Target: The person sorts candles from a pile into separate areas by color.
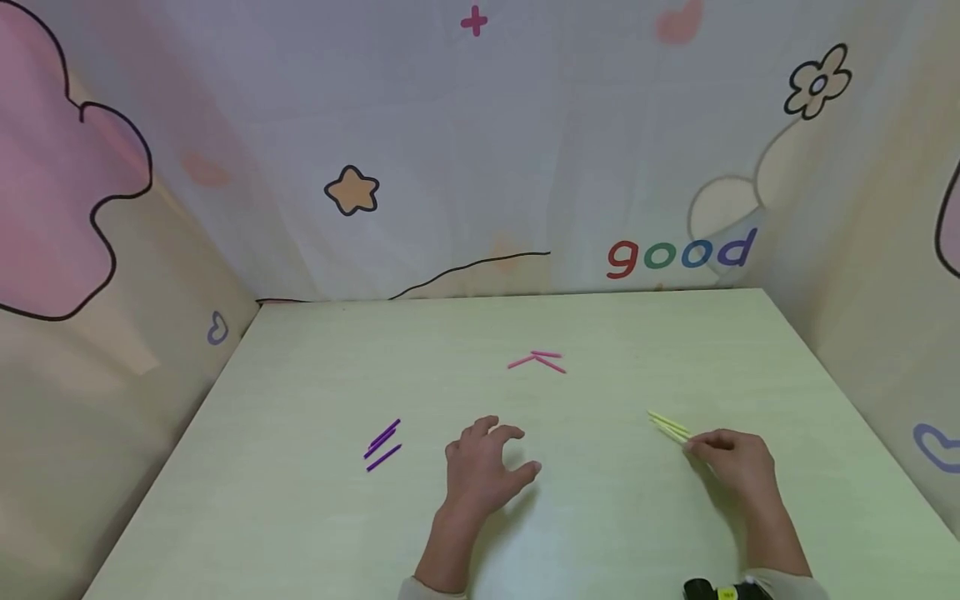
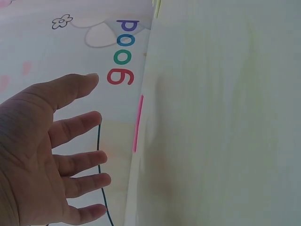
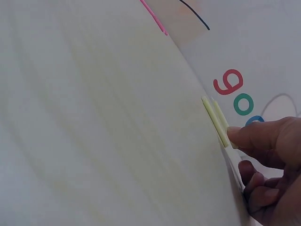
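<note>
My right hand (image 1: pixel 738 462) pinches the near end of a thin yellow stick between thumb and forefinger, low over the table. The yellow sticks (image 1: pixel 667 423) lie close together, pointing away to the left; in the right wrist view another yellow stick (image 3: pixel 215 121) runs alongside the pinched one. My left hand (image 1: pixel 482 469) hovers over the middle of the table with fingers and thumb spread apart, holding nothing. Left of it lie three purple sticks (image 1: pixel 384 457), roughly parallel on a slant. Farther back, three pink sticks (image 1: pixel 550 364) lie with their ends meeting.
The pale table (image 1: pixel 315 358) ends at a patterned cloth wall (image 1: pixel 420 108) behind, with cloth at both sides too. A dark band with a yellow patch (image 1: pixel 726 592) sits at my right wrist by the sleeve.
</note>
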The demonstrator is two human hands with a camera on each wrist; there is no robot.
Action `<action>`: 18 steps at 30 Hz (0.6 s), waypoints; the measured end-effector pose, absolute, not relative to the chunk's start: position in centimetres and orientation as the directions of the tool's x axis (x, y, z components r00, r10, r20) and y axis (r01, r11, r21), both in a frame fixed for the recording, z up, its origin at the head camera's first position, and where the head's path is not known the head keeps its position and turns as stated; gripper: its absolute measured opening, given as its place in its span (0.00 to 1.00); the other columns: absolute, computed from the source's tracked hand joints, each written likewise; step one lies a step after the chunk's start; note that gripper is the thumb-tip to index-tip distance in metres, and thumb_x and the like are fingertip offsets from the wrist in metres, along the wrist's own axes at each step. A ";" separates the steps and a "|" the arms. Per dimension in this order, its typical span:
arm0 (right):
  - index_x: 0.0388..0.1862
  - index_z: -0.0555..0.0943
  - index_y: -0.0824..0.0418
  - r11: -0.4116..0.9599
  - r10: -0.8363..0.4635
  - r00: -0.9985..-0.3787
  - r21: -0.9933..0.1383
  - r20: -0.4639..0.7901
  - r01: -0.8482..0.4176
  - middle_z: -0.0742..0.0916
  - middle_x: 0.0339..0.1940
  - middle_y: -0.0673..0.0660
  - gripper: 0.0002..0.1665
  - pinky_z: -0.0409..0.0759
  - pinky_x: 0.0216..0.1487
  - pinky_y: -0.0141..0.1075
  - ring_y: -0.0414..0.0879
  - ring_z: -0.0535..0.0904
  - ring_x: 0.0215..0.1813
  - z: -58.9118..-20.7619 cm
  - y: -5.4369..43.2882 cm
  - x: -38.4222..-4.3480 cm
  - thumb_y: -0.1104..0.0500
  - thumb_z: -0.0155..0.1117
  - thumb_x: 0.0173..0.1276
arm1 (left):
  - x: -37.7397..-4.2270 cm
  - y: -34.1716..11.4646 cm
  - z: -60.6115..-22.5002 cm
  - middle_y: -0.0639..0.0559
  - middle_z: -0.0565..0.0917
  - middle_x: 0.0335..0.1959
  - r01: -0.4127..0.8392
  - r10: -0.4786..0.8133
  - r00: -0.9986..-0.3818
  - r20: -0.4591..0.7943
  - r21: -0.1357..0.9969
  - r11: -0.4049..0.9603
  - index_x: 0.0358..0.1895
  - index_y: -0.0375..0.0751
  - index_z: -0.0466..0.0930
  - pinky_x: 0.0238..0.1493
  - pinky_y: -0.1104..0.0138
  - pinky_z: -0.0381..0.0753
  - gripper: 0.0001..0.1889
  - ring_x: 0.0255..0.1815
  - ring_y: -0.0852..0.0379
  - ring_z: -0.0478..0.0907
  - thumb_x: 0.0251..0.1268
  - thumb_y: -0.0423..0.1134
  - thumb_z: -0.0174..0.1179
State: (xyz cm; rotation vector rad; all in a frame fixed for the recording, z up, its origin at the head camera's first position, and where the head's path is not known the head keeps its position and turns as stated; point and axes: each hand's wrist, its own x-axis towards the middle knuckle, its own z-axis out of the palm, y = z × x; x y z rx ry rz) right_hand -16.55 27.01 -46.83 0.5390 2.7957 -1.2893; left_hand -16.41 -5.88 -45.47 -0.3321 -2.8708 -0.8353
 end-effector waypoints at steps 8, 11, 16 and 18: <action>0.37 0.83 0.70 0.621 0.311 -0.940 -0.718 -0.141 0.313 0.84 0.38 0.66 0.15 0.67 0.41 0.49 0.61 0.73 0.45 -47.4 27.1 -16.6 0.57 0.63 0.61 | -16.4 -5.8 -45.4 0.46 0.74 0.55 0.252 0.187 -0.966 0.176 0.511 0.822 0.45 0.52 0.82 0.47 0.48 0.64 0.20 0.54 0.46 0.70 0.46 0.54 0.66; 0.36 0.83 0.70 0.630 0.311 -0.941 -0.713 -0.132 0.308 0.83 0.38 0.66 0.14 0.67 0.41 0.50 0.62 0.73 0.45 -47.4 27.1 -16.6 0.57 0.63 0.61 | -16.4 -5.8 -45.4 0.46 0.74 0.55 0.248 0.188 -0.968 0.166 0.517 0.820 0.45 0.52 0.82 0.48 0.48 0.64 0.20 0.55 0.46 0.70 0.47 0.54 0.66; 0.38 0.82 0.70 0.609 0.324 -0.932 -0.718 -0.161 0.336 0.83 0.40 0.67 0.16 0.66 0.44 0.52 0.62 0.72 0.46 -47.5 27.1 -16.6 0.57 0.63 0.61 | -16.3 -5.9 -45.5 0.46 0.73 0.56 0.240 0.181 -0.970 0.163 0.512 0.825 0.45 0.52 0.82 0.48 0.47 0.64 0.20 0.55 0.47 0.69 0.47 0.54 0.66; 0.40 0.81 0.71 0.585 0.334 -0.924 -0.727 -0.189 0.360 0.82 0.40 0.67 0.17 0.67 0.44 0.51 0.61 0.72 0.46 -47.4 27.2 -16.5 0.56 0.63 0.61 | -16.2 -6.0 -45.5 0.46 0.73 0.55 0.236 0.175 -0.971 0.165 0.509 0.828 0.45 0.52 0.82 0.48 0.47 0.64 0.20 0.55 0.47 0.69 0.47 0.53 0.66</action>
